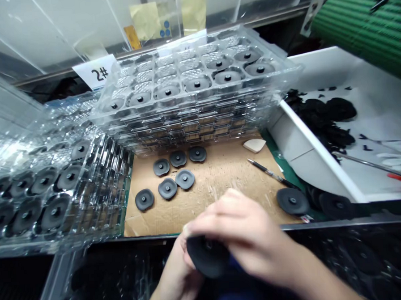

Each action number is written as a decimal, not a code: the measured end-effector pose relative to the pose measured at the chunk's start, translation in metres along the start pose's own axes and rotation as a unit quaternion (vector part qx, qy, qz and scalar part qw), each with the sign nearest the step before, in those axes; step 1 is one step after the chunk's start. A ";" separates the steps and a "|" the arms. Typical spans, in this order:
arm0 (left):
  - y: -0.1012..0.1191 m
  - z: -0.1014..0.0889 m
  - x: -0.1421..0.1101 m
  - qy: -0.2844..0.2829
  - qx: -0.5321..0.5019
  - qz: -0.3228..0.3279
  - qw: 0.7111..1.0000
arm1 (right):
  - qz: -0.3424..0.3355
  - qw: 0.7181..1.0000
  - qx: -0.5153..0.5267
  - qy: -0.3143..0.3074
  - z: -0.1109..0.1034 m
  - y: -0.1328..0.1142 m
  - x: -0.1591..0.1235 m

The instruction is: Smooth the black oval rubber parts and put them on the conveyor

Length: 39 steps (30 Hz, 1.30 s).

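My left hand point(178, 276) and my right hand point(238, 233) are together at the bottom centre, both gripping a black rubber disc point(208, 256). The right hand is blurred, with its fingers across the disc's upper edge. The left hand supports it from the side. Just beyond them, several similar discs with central nubs point(167, 188) lie flat on a cardboard sheet point(202, 190). One more disc point(292, 201) lies at the sheet's right corner. A black-and-silver pen point(270, 173) lies to the right.
Stacked transparent plastic trays point(192, 123) holding discs stand behind the cardboard, with another stack point(55, 198) at left. A white bin point(321, 152) with black scraps point(320, 121) sits at right. A green ribbed belt point(358, 25) runs beyond it.
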<state>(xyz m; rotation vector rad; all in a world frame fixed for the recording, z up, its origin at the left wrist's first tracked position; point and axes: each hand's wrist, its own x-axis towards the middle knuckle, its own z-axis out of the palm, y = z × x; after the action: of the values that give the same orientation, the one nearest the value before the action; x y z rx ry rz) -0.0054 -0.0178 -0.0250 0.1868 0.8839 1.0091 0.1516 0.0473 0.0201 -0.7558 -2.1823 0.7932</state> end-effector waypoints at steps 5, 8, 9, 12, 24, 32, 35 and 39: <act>0.008 -0.007 -0.001 -0.013 -0.076 0.045 0.996 | 0.212 0.977 0.001 0.002 0.023 0.053 -0.043; 0.010 -0.006 -0.002 -0.026 -0.077 0.042 0.996 | 0.242 0.970 -0.004 -0.008 0.047 0.067 -0.069; 0.010 -0.005 -0.002 -0.032 -0.077 0.040 0.996 | 0.245 0.970 -0.008 -0.005 0.050 0.066 -0.072; 0.009 0.002 -0.001 -0.034 -0.075 0.037 0.996 | 0.267 0.962 -0.015 0.043 0.039 0.046 -0.062; 0.001 0.002 0.000 0.045 -0.034 0.072 0.996 | 0.087 0.996 0.010 0.027 0.030 -0.027 -0.005; 0.010 0.012 -0.003 0.002 -0.038 0.044 0.998 | 0.037 0.998 -0.016 0.052 0.020 -0.024 -0.019; 0.009 0.008 -0.002 0.003 -0.047 0.019 0.999 | 0.113 0.991 -0.065 0.025 0.008 -0.023 -0.029; 0.001 0.008 0.001 0.023 -0.023 -0.028 0.999 | 0.019 0.989 -0.129 0.062 0.006 -0.019 -0.014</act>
<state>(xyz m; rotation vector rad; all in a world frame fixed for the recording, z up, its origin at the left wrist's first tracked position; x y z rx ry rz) -0.0004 -0.0142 -0.0202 0.1000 0.9033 0.9837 0.1503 0.0233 0.0247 -0.9522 -2.1878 0.4722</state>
